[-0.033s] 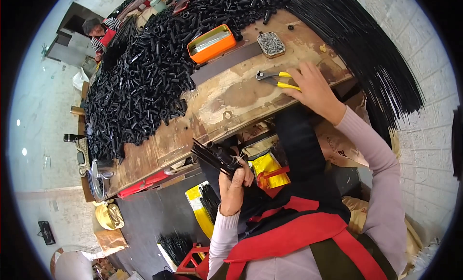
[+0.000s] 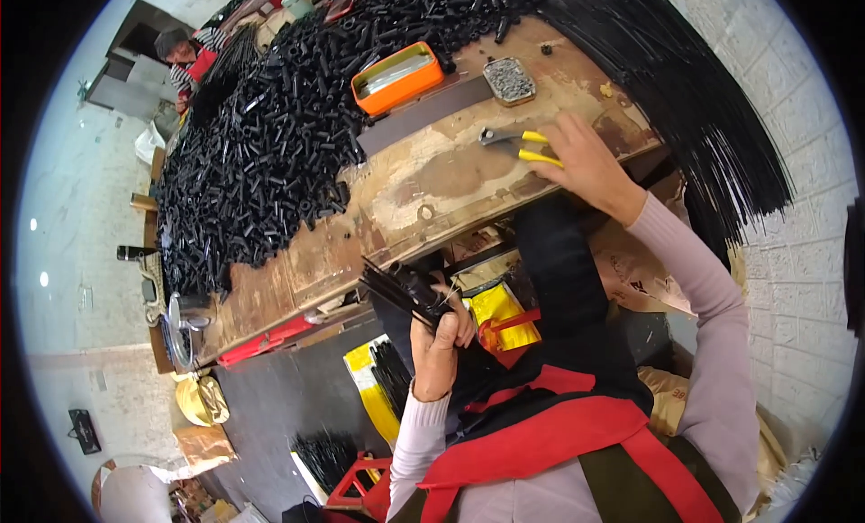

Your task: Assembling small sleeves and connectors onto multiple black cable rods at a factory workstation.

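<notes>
— Which way is that bundle pointing?

— I'm gripping the bundle of black rods [image 2: 401, 287] in my left hand [image 2: 439, 347], just below the near edge of the workbench [image 2: 423, 176]; its long axis is running up and to the left, ends aiming at the bench's underside. My fingers are curling tight around it.

— And your other hand?

— My right hand [image 2: 586, 163] is closing on the yellow-handled pliers [image 2: 518, 143], lying on the bench with jaws pointing left toward the orange tray [image 2: 396, 77].
</notes>
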Action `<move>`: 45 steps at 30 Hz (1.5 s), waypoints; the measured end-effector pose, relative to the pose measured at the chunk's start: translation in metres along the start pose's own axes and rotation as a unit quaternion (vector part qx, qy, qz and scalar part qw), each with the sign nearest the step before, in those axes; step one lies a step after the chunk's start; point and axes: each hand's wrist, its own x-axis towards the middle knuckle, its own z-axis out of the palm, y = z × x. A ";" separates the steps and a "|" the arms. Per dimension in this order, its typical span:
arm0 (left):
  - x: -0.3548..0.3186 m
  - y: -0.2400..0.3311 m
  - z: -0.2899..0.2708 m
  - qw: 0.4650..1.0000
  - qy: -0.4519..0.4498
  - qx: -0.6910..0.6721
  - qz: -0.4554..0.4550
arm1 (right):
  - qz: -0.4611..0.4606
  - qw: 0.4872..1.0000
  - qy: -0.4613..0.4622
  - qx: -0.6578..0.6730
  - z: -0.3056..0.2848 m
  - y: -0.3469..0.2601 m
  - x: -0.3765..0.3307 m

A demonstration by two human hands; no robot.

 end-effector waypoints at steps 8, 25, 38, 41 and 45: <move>-0.001 0.003 0.008 0.997 0.054 -0.023 -0.048 | 0.237 0.682 -0.305 0.620 -0.064 -0.057 -0.019; -0.040 0.010 0.009 0.997 -0.070 0.025 -0.004 | -0.011 0.842 -0.295 0.451 -0.082 -0.149 -0.076; -0.038 0.022 0.008 0.988 -0.123 0.087 -0.035 | 0.033 0.856 -0.383 0.345 -0.117 -0.149 -0.068; -0.032 0.018 0.012 0.993 -0.097 0.073 -0.009 | -0.205 0.959 -0.082 0.176 -0.092 -0.133 -0.064; -0.031 0.019 0.005 0.991 -0.121 0.057 -0.025 | 0.123 0.768 -0.484 0.401 -0.120 -0.143 -0.043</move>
